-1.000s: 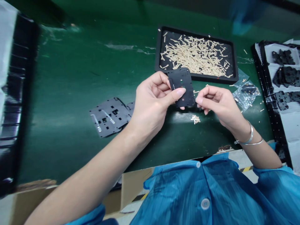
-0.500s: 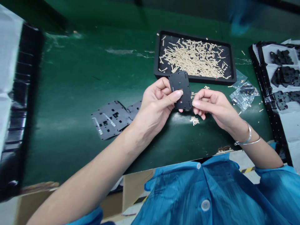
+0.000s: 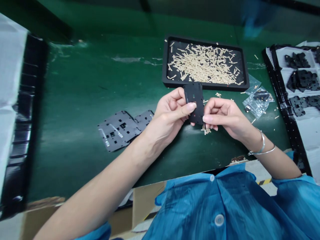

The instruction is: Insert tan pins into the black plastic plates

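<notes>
My left hand (image 3: 172, 111) grips a thin black plastic plate (image 3: 193, 96) by its left side, thumb flat on its face. The plate stands tilted up and has small cut-outs and holes. At its lower right edge, my right hand (image 3: 222, 116) is closed in a pinch, thumb tip touching the edge; whatever lies between those fingertips is hidden. Just below the plate sits a small heap of pale strips (image 3: 206, 131). Left of my left forearm, several similar black plates (image 3: 120, 128) lie overlapping, some bearing silvery strips.
Behind my hands stands a black tray (image 3: 165, 71) heaped with short pale strips (image 3: 205, 65). Clear plastic bags (image 3: 258, 101) with dark parts lie to the right. A black-edged rack (image 3: 281, 90) at far right holds black parts (image 3: 302, 80). Loose strips dot the green tabletop (image 3: 75, 100).
The plate has tipped and moved slightly down and right with my left hand. My right fingertips have come from beside the plate onto its lower right edge.
</notes>
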Demonstrator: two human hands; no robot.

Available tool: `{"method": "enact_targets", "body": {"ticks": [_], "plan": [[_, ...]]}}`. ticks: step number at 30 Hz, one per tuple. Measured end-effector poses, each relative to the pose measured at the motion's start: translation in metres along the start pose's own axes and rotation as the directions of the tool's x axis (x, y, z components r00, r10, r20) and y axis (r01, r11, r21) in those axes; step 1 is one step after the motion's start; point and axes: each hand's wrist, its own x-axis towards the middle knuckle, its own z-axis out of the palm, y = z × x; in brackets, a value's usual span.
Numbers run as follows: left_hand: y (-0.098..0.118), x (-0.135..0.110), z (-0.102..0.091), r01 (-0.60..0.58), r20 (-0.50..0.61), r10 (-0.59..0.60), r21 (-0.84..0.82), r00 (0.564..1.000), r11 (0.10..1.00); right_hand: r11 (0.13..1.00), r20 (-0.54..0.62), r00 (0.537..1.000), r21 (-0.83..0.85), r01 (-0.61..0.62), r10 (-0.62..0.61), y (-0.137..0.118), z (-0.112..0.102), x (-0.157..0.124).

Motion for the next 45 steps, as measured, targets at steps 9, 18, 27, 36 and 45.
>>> {"method": "enact_targets", "body": {"ticks": [9,18,27,36,45], "plan": [[0.003,-0.004,0.008,0.052,-0.084,-0.056,-0.046,0.995,0.998,0.995,-0.037,0.995,0.032,0.095,-0.093,0.005,0.001,0.001],[0.007,-0.008,0.013,0.072,-0.151,-0.086,-0.095,0.985,0.993,0.975,-0.122,0.977,-0.163,0.153,-0.174,0.004,0.003,0.003],[0.000,-0.008,0.012,0.098,-0.168,-0.124,-0.157,0.978,0.983,0.323,0.097,0.687,-0.830,0.455,-0.720,0.023,-0.001,0.006],[0.004,-0.015,0.015,-0.191,-0.273,0.197,0.049,0.942,0.980,0.406,0.055,0.751,-0.814,0.415,-0.658,0.021,-0.001,0.003],[0.004,-0.014,0.014,-0.224,-0.282,0.243,0.098,0.928,0.970,0.622,-0.085,0.840,-0.712,0.325,-0.535,0.019,0.004,-0.001]]}}
